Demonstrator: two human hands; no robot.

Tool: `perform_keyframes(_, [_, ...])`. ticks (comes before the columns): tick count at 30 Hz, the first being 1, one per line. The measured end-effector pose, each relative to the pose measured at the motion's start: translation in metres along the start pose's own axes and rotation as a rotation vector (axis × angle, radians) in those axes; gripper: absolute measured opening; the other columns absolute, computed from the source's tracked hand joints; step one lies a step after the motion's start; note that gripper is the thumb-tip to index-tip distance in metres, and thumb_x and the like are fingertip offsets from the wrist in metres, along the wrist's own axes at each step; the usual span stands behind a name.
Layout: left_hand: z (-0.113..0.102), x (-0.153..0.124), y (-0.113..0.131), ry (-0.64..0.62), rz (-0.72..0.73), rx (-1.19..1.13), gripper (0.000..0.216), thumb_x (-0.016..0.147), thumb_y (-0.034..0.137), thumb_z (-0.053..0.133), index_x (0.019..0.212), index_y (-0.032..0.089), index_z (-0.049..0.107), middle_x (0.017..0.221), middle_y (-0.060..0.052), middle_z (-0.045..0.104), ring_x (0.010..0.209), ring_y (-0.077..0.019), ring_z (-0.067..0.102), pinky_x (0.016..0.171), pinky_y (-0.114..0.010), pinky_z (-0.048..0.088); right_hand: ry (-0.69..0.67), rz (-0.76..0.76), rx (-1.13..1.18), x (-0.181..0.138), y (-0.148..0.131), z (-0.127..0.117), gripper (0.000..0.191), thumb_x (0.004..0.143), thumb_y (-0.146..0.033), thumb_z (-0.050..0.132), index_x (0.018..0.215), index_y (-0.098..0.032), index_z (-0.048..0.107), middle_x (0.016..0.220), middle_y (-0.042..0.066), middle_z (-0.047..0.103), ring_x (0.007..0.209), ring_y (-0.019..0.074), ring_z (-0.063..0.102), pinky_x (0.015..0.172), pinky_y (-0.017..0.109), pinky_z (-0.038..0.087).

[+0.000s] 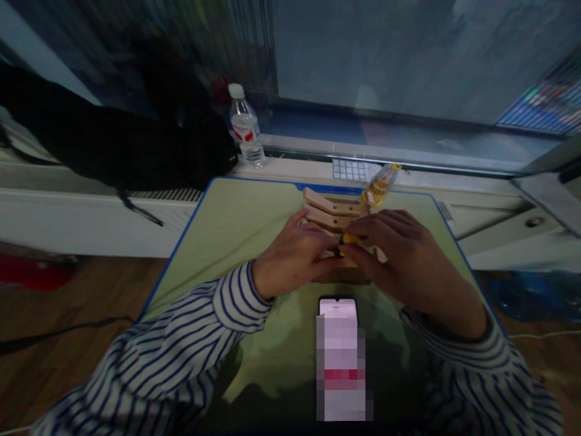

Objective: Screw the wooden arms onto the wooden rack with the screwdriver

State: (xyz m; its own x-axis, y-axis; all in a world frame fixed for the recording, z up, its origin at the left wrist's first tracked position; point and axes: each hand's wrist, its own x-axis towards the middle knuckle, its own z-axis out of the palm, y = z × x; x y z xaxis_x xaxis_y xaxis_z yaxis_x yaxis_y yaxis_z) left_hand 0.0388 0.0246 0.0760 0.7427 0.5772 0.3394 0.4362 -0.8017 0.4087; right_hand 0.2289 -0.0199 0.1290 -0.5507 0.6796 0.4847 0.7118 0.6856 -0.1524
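A wooden piece with angled slats and small round holes [333, 208] lies on the table, its near part largely covered by my hands. My right hand [403, 257] is closed around a small yellow-and-black handle [349, 239], which looks like a screwdriver; its tip is hidden. From the left, my left hand [295, 254] rests against the slats, one finger at their left end. Its thumb and forefinger close together beside the handle's black part, and what they pinch is hidden.
A phone [338, 307] with a lit, partly blurred screen lies nearest me on the blue-edged table [218, 242]. Behind it, a water bottle [246, 130] stands on the sill, left of a clear packet with yellow parts [381, 183]. A black bag [158, 142] lies at left.
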Motion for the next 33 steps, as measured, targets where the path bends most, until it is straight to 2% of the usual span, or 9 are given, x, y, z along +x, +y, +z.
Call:
perform_keyframes(6, [0.0030,-0.0011,-0.0005,0.067,-0.018,0.006,0.027,0.091,0.045,0.052,0.093,0.023,0.068,0.085,0.000,0.072,0.090,-0.0181,0.064,0.106,-0.044,0.024,-0.004,0.017,0.015,-0.0005,-0.0015,0.0003,0.015,0.089,-0.026,0.058,0.098,-0.014,0.061,0.090,0.007,0.069,0.084,0.0230,0.063,0.077,0.038,0.047])
perform_keyframes(10, [0.0029,-0.0015,-0.0011,0.060,0.008,-0.006,0.029,0.093,0.044,0.049,0.094,0.022,0.068,0.087,-0.001,0.072,0.090,-0.0184,0.064,0.105,-0.044,0.025,-0.028,-0.004,0.074,-0.0011,-0.0033,-0.0027,0.028,0.089,-0.022,0.057,0.116,-0.013,0.058,0.110,0.010,0.068,0.100,0.0220,0.061,0.088,0.037,0.047])
perform_keyframes(12, [0.0029,-0.0015,-0.0011,0.046,0.006,-0.010,0.030,0.094,0.044,0.048,0.095,0.021,0.067,0.089,-0.001,0.072,0.092,-0.0185,0.065,0.105,-0.043,0.025,-0.046,-0.014,0.086,-0.0004,-0.0044,-0.0043,0.029,0.090,-0.019,0.055,0.118,-0.013,0.058,0.113,0.009,0.068,0.103,0.0208,0.060,0.090,0.036,0.046])
perform_keyframes(15, [0.0034,-0.0017,-0.0015,0.029,-0.009,-0.009,0.029,0.094,0.043,0.048,0.096,0.021,0.066,0.092,-0.001,0.072,0.097,-0.0187,0.064,0.107,-0.043,0.023,-0.050,-0.021,0.073,0.0006,-0.0047,-0.0051,0.021,0.091,-0.017,0.053,0.110,-0.014,0.062,0.108,0.008,0.070,0.100,0.0205,0.062,0.089,0.036,0.046])
perform_keyframes(23, [0.0066,-0.0030,-0.0045,-0.002,-0.004,-0.006,0.024,0.093,0.039,0.051,0.099,0.022,0.067,0.098,-0.002,0.072,0.101,-0.0190,0.063,0.109,-0.045,0.022,-0.036,-0.040,0.026,0.0008,-0.0027,-0.0051,0.016,0.091,-0.018,0.053,0.102,-0.014,0.064,0.097,0.008,0.072,0.089,0.0224,0.064,0.082,0.038,0.047])
perform_keyframes(33, [0.0037,-0.0029,-0.0046,-0.081,0.000,-0.023,0.024,0.096,0.032,0.045,0.106,0.024,0.065,0.105,-0.002,0.071,0.107,-0.0202,0.060,0.112,-0.048,0.016,-0.027,-0.016,0.002,-0.0014,-0.0023,-0.0032,0.016,0.091,-0.027,0.055,0.101,-0.017,0.063,0.092,0.008,0.071,0.087,0.0233,0.064,0.080,0.039,0.047])
